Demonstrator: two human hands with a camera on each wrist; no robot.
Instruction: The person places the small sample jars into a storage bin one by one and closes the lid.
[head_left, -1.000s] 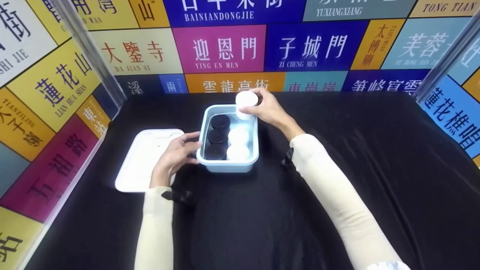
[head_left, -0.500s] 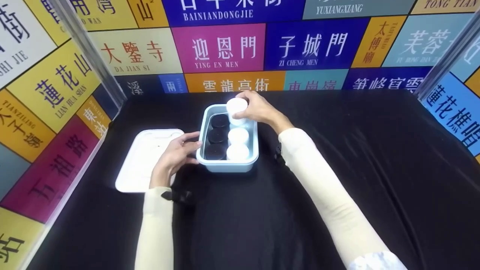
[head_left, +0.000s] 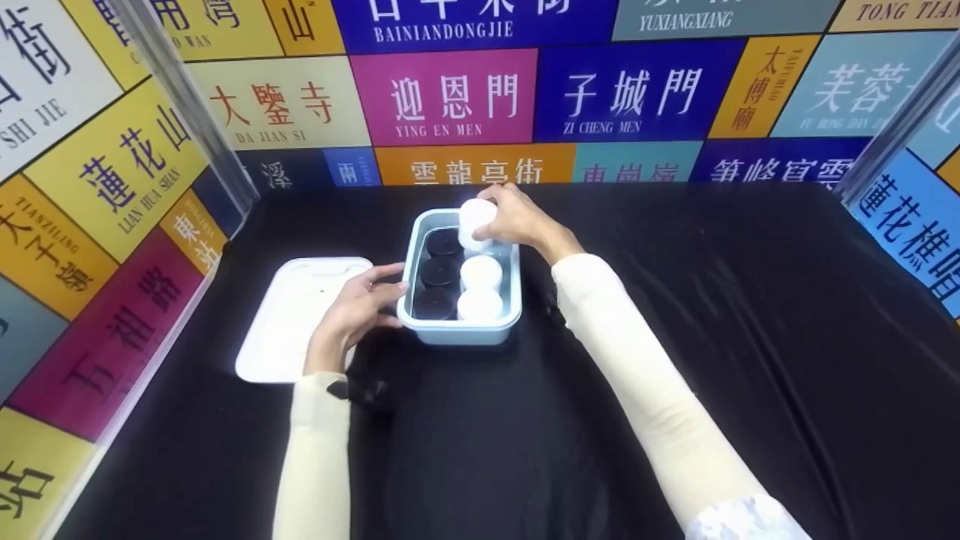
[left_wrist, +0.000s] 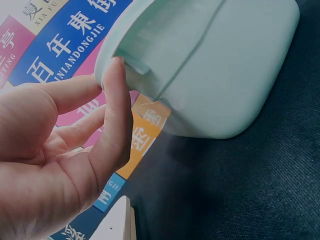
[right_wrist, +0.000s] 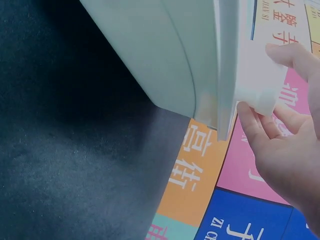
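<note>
In the head view a light-blue rectangular container [head_left: 459, 337] stands on the black cloth. Inside, black round-topped pieces [head_left: 439, 271] line the left side, and two white cylinders [head_left: 480, 304] stand at the near right. My right hand [head_left: 519, 216] holds another white cylinder [head_left: 477, 223] by its sides, over the far right corner; the right wrist view shows this cylinder [right_wrist: 257, 90] between thumb and fingers, beside the rim. With thumb and fingers, my left hand [left_wrist: 75, 130] pinches the container [left_wrist: 225, 75] at its left rim. How deep the held cylinder sits is unclear.
A white lid [head_left: 289, 322] lies flat left of the container, partly behind the left hand. Printed sign panels [head_left: 450, 97] rise behind the table and along both sides. Black cloth [head_left: 675, 337] covers the tabletop.
My right hand has brought the white cylinder left and slightly down, from above the container's right rim to inside its far right corner. The left hand stays at the rim.
</note>
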